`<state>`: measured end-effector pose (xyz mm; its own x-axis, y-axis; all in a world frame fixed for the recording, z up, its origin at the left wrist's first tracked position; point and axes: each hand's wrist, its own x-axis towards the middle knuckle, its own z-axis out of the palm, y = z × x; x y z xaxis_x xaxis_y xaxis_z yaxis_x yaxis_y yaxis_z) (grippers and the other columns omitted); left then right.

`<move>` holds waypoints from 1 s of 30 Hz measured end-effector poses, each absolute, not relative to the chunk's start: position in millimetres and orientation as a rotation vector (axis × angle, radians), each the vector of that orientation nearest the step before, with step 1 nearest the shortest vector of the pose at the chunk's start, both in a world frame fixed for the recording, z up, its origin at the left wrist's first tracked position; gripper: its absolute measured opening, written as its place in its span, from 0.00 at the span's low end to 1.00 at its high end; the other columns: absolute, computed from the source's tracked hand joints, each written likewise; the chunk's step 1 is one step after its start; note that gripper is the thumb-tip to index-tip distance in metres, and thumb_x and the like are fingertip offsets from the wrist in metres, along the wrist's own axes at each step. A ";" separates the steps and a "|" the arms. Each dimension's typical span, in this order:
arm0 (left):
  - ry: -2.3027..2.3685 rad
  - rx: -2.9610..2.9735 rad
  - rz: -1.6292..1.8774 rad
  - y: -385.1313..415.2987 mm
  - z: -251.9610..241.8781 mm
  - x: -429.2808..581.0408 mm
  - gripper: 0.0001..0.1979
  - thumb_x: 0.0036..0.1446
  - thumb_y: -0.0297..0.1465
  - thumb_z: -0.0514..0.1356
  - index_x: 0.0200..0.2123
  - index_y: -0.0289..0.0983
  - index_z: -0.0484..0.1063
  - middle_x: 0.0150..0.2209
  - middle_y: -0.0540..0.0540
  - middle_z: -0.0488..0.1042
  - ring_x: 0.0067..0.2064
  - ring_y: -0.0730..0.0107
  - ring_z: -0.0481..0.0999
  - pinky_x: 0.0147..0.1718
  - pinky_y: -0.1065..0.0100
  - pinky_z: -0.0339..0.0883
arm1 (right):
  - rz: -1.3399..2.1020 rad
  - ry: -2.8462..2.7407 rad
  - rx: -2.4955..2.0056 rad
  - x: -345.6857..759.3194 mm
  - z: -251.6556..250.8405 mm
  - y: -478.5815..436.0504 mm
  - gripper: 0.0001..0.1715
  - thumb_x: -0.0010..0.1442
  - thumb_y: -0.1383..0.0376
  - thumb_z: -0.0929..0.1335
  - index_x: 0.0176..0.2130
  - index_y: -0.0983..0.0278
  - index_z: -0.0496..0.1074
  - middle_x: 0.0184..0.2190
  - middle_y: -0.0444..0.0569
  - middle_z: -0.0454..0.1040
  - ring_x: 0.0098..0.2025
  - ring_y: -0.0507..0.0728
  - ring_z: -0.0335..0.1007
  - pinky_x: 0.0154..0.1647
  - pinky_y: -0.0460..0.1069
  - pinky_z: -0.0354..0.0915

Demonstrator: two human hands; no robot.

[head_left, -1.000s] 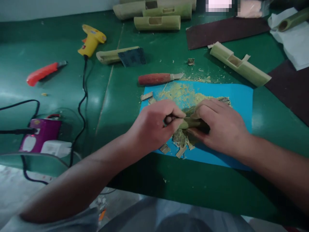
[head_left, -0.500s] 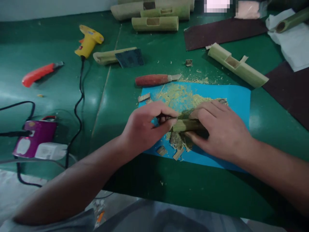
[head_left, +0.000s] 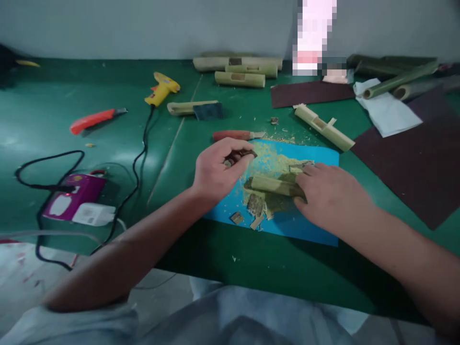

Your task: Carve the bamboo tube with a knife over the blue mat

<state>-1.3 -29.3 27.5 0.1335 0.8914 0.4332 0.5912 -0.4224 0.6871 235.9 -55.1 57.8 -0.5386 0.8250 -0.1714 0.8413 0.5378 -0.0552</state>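
Observation:
My right hand [head_left: 334, 194] is closed round the right end of a short bamboo piece [head_left: 275, 185], which lies low over a blue sheet [head_left: 316, 232]. My left hand [head_left: 221, 167] is up and to the left of the bamboo, apart from it. Its thumb and fingers pinch a small dark piece, mostly hidden, whose kind I cannot make out. Pale bamboo dust [head_left: 268, 155] and several chips [head_left: 256, 203] are scattered over the sheet. Just beyond my left hand lies a red-handled knife [head_left: 232, 135].
A notched bamboo tube [head_left: 323, 127] lies at right, near dark brown sheets [head_left: 409, 158] and white paper [head_left: 390, 112]. More bamboo tubes [head_left: 240, 80] lie at the back. At left are a yellow glue gun [head_left: 161, 91], a red cutter [head_left: 93, 120] and a purple power box [head_left: 77, 194] with cables.
My left hand has moved away from the bamboo, up and to the left. My right hand still holds the bamboo's right end. The view has tilted up, showing more wall.

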 end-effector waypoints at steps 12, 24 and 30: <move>1.344 2.257 1.153 -23.3 7.3 5.2 0.03 0.64 0.30 0.62 0.37 0.37 0.76 0.36 0.48 0.77 0.35 0.71 0.74 0.36 0.68 0.69 | -0.260 2.746 1.711 222.8 34.7 -61.8 0.12 0.64 0.56 0.69 0.37 0.62 0.72 0.37 0.55 0.79 0.40 0.62 0.75 0.31 0.52 0.60; 1.323 2.339 1.019 -21.1 6.2 -2.2 0.06 0.65 0.32 0.61 0.36 0.38 0.77 0.35 0.47 0.76 0.36 0.68 0.74 0.38 0.66 0.70 | -0.359 2.674 1.733 222.7 33.0 -65.8 0.11 0.66 0.56 0.65 0.39 0.61 0.71 0.33 0.51 0.79 0.32 0.59 0.75 0.26 0.52 0.49; 1.206 2.385 1.113 -21.6 6.9 -2.0 0.05 0.65 0.29 0.62 0.36 0.38 0.77 0.37 0.46 0.79 0.42 0.66 0.79 0.45 0.63 0.73 | -0.418 2.682 1.763 221.7 30.8 -63.6 0.11 0.65 0.57 0.65 0.39 0.61 0.70 0.33 0.50 0.79 0.31 0.58 0.73 0.26 0.52 0.48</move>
<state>-2.0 -21.6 6.9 0.3673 0.7697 0.5222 0.5820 -0.6281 0.5165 221.7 -63.6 30.8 -0.4032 0.9130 -0.0618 0.8885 0.3745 -0.2651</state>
